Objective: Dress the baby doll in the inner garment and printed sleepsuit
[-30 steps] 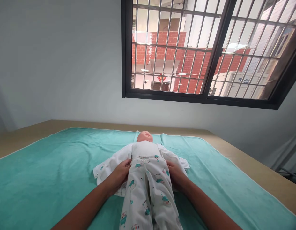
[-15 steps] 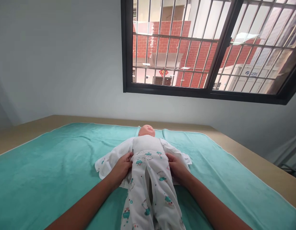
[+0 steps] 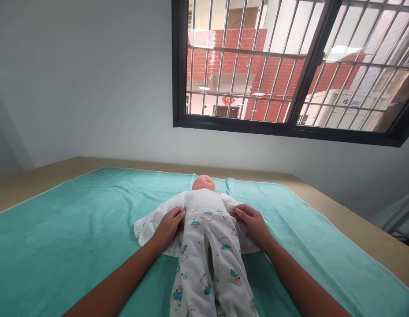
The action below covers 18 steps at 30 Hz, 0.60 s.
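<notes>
Pinching patterned trousers (image 3: 226,246) at waist sides, frame center: our left hand (image 3: 171,224), right hand (image 3: 254,223) | doll (image 3: 204,200): face-up, center | teal cloth (image 3: 92,229): beneath, on bench (image 3: 340,218)

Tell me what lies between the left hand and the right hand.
In the head view, the upper part of the patterned trousers on the doll lies between the left hand and the right hand.
</notes>
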Each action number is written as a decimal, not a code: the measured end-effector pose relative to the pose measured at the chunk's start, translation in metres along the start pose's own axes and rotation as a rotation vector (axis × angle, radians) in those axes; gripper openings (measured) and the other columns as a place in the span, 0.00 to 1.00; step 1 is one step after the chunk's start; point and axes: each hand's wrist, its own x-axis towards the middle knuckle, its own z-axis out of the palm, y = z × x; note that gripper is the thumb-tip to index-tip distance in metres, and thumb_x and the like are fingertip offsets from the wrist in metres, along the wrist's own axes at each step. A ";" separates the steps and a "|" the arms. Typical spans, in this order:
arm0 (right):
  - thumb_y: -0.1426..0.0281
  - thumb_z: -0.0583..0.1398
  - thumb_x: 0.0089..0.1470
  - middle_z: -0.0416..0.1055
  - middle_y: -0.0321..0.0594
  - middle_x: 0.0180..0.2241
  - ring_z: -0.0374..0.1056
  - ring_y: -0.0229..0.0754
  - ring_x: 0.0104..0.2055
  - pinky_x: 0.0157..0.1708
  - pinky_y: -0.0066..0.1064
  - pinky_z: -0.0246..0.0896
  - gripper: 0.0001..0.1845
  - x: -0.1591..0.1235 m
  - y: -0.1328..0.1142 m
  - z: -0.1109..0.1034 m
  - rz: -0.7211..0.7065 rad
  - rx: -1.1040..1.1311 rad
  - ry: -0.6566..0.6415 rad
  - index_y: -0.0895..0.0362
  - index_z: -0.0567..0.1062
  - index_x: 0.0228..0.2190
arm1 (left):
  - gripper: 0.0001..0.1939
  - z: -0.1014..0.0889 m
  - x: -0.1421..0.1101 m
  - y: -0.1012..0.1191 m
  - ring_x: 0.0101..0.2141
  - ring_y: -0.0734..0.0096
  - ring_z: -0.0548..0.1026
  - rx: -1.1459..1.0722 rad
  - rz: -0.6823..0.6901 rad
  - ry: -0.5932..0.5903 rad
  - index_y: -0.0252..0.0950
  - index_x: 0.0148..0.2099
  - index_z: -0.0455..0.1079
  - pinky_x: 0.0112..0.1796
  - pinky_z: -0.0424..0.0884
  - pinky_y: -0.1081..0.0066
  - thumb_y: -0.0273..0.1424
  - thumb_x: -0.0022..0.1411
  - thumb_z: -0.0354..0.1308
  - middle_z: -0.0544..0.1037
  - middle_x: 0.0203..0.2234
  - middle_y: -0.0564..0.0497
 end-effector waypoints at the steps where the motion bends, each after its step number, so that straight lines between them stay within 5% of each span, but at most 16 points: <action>1: 0.58 0.61 0.53 0.76 0.40 0.33 0.69 0.45 0.37 0.40 0.37 0.64 0.13 0.000 0.000 0.001 -0.023 -0.069 0.026 0.55 0.77 0.31 | 0.14 -0.001 0.000 0.001 0.25 0.72 0.64 0.027 0.012 0.003 0.37 0.29 0.65 0.28 0.61 0.73 0.42 0.58 0.55 0.67 0.22 0.56; 5: 0.60 0.63 0.51 0.75 0.40 0.40 0.69 0.46 0.44 0.47 0.37 0.63 0.11 0.001 -0.004 0.005 -0.130 -0.261 -0.059 0.54 0.77 0.32 | 0.16 -0.009 0.002 0.004 0.27 0.72 0.63 0.235 0.116 -0.011 0.36 0.29 0.65 0.29 0.60 0.73 0.43 0.61 0.53 0.67 0.23 0.55; 10: 0.59 0.63 0.52 0.60 0.39 0.61 0.56 0.48 0.63 0.58 0.38 0.58 0.11 0.004 -0.008 0.003 -0.136 -0.184 -0.283 0.54 0.73 0.31 | 0.15 -0.025 0.008 0.010 0.32 0.70 0.67 0.371 0.189 -0.218 0.36 0.32 0.66 0.34 0.65 0.72 0.43 0.60 0.56 0.70 0.32 0.51; 13: 0.59 0.62 0.53 0.61 0.38 0.61 0.56 0.48 0.63 0.58 0.40 0.56 0.12 0.009 -0.008 0.005 -0.164 -0.256 -0.306 0.53 0.68 0.28 | 0.13 -0.030 0.007 0.016 0.47 0.62 0.68 0.484 0.290 -0.223 0.37 0.30 0.66 0.48 0.66 0.65 0.41 0.59 0.58 0.69 0.48 0.46; 18: 0.60 0.58 0.56 0.72 0.38 0.50 0.68 0.46 0.51 0.49 0.39 0.61 0.11 0.020 -0.010 0.015 -0.213 -0.343 -0.183 0.52 0.62 0.28 | 0.12 -0.030 0.011 0.033 0.66 0.49 0.45 0.739 0.329 -0.202 0.39 0.32 0.69 0.62 0.45 0.49 0.41 0.60 0.56 0.54 0.66 0.51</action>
